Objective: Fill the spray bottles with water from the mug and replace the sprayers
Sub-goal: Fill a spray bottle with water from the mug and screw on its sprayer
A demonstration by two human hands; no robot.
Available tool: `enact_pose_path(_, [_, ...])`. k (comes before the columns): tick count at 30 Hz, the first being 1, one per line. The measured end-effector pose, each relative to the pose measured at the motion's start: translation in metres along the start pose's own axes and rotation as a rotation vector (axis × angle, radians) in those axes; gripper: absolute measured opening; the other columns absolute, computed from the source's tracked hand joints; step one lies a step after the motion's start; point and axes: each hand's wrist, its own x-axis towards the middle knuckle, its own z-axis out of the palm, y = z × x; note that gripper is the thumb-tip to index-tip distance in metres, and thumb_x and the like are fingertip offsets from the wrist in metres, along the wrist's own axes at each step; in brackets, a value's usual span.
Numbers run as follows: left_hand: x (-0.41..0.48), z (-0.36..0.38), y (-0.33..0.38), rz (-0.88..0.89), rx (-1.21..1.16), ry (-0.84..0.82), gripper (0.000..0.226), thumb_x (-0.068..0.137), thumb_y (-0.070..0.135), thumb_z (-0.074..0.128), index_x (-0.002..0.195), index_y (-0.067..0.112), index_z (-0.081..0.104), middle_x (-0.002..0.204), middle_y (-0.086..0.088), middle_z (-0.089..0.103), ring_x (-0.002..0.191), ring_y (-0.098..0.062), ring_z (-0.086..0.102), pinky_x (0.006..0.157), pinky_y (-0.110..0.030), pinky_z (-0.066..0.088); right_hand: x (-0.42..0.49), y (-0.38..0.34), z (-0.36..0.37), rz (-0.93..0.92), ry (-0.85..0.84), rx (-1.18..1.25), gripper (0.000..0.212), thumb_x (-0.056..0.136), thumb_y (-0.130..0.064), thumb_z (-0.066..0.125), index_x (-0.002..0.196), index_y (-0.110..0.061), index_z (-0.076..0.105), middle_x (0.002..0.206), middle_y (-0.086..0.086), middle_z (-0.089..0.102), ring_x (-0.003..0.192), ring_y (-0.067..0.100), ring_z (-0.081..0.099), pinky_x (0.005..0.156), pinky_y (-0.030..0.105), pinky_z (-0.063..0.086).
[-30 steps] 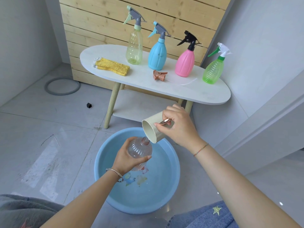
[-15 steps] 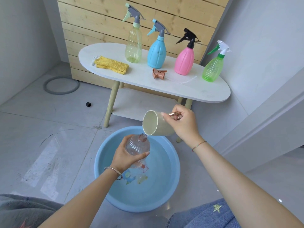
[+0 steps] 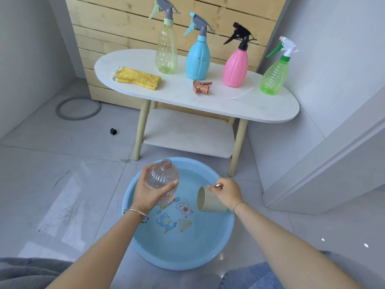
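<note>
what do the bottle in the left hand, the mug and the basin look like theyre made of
Bottle: clear ribbed plastic, apparently, since the fingers show through it. Mug: matte beige, likely plastic or ceramic; its finish leaves that open. Basin: glossy light-blue plastic by its look, with cartoon prints on its floor.

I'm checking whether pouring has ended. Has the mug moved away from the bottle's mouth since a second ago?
Yes. The mug has dropped toward the basin, right of and below the bottle mouth.

- The left hand (image 3: pixel 149 195) is wearing 1 thin silver bangle at the wrist.
- The right hand (image 3: pixel 228 192) is wearing 1 thin cord bracelet.
- Both forearms are showing bare, sleeveless.
</note>
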Motion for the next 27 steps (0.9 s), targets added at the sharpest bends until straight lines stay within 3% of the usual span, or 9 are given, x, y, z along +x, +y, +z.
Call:
enact_pose_path(3, [0.003, 0.0, -0.003, -0.003, 0.006, 0.024, 0.068, 0.061, 0.025, 0.091, 0.118, 0.026, 0.054, 0.119, 0.008, 0.06, 0.115, -0.009, 0.052, 0.09, -0.013, 0.04, -0.005, 0.001, 0.025, 0.012, -0.021, -0.016, 0.046, 0.085, -0.032, 0.065, 0.055, -0.021, 0.032, 0.053, -0.007, 0.04, 0.063, 0.019, 0.043, 0.058, 0.03, 0.03])
enact_pose_path(5, [0.003, -0.001, -0.004, -0.006, 0.012, 0.033, 0.074, 0.055, 0.036, 0.093, 0.117, 0.027, 0.053, 0.119, 0.009, 0.06, 0.114, -0.008, 0.052, 0.097, -0.023, 0.04, -0.009, 0.002, 0.039, 0.016, -0.028, -0.041, 0.045, 0.087, -0.032, 0.061, 0.055, -0.022, 0.03, 0.054, -0.008, 0.039, 0.066, 0.02, 0.042, 0.063, 0.03, 0.027])
enact_pose_path(8, [0.004, -0.003, -0.005, -0.023, 0.014, 0.038, 0.083, 0.044, 0.052, 0.089, 0.116, 0.03, 0.053, 0.117, 0.012, 0.059, 0.114, -0.009, 0.052, 0.097, -0.024, 0.04, -0.012, 0.008, 0.054, -0.02, -0.06, -0.127, 0.045, 0.09, -0.032, 0.057, 0.057, -0.023, 0.028, 0.062, -0.009, 0.038, 0.073, 0.019, 0.039, 0.065, 0.031, 0.024])
enact_pose_path(14, [0.009, -0.004, -0.009, -0.008, 0.035, 0.073, 0.072, 0.056, 0.033, 0.093, 0.116, 0.027, 0.054, 0.115, 0.014, 0.059, 0.114, -0.009, 0.053, 0.103, -0.029, 0.041, -0.013, 0.018, 0.066, -0.035, -0.122, -0.217, 0.044, 0.093, -0.035, 0.052, 0.06, -0.024, 0.027, 0.066, -0.011, 0.032, 0.08, 0.018, 0.037, 0.069, 0.03, 0.022])
enact_pose_path(22, [0.012, -0.004, -0.014, -0.024, 0.015, 0.077, 0.077, 0.055, 0.035, 0.093, 0.12, 0.026, 0.054, 0.116, 0.014, 0.059, 0.114, -0.009, 0.053, 0.091, -0.017, 0.039, -0.014, 0.022, 0.079, -0.001, -0.183, -0.103, 0.044, 0.092, -0.025, 0.054, 0.059, -0.022, 0.026, 0.068, -0.009, 0.031, 0.082, 0.02, 0.036, 0.067, 0.03, 0.025])
enact_pose_path(27, [0.012, -0.004, -0.015, -0.027, 0.021, 0.084, 0.073, 0.056, 0.035, 0.093, 0.118, 0.028, 0.054, 0.114, 0.017, 0.059, 0.112, -0.008, 0.054, 0.1, -0.028, 0.042, -0.014, 0.021, 0.083, 0.113, -0.142, 0.151, 0.045, 0.088, -0.02, 0.06, 0.057, -0.019, 0.027, 0.061, -0.005, 0.031, 0.065, 0.019, 0.032, 0.057, 0.031, 0.024])
